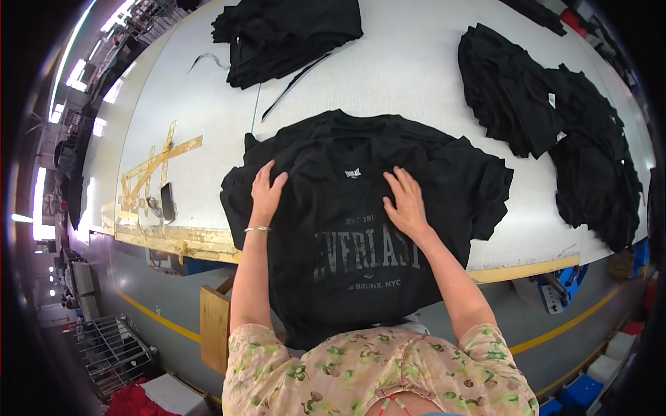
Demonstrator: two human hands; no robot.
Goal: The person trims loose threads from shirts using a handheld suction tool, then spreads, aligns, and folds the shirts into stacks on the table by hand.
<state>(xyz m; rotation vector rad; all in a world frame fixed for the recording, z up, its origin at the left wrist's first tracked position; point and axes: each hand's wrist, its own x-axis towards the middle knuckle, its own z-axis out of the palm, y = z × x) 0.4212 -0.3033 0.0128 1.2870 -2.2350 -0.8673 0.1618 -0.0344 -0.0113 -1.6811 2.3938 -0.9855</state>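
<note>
A black T-shirt (333, 197) with grey "EVERLAST" lettering lies face up on top of other black shirts, its neck toward the far side. The lower part hangs over the table's near edge against my body. My left hand (267, 188) rests on the shirt left of the collar, fingers stretched out, a bracelet at the wrist. To the right of the collar, my right hand (406, 202) lies on the fabric with its fingers spread. Between the hands, a small white label print (353, 173) shows inside the neck.
The white table (402, 73) bears a stack of black garments (291, 38) at the back and more black piles (510, 93) on the right. Yellowed tape strips (163, 159) and a dark phone-like object (167, 202) are at left. A wooden panel (214, 326) stands below the edge.
</note>
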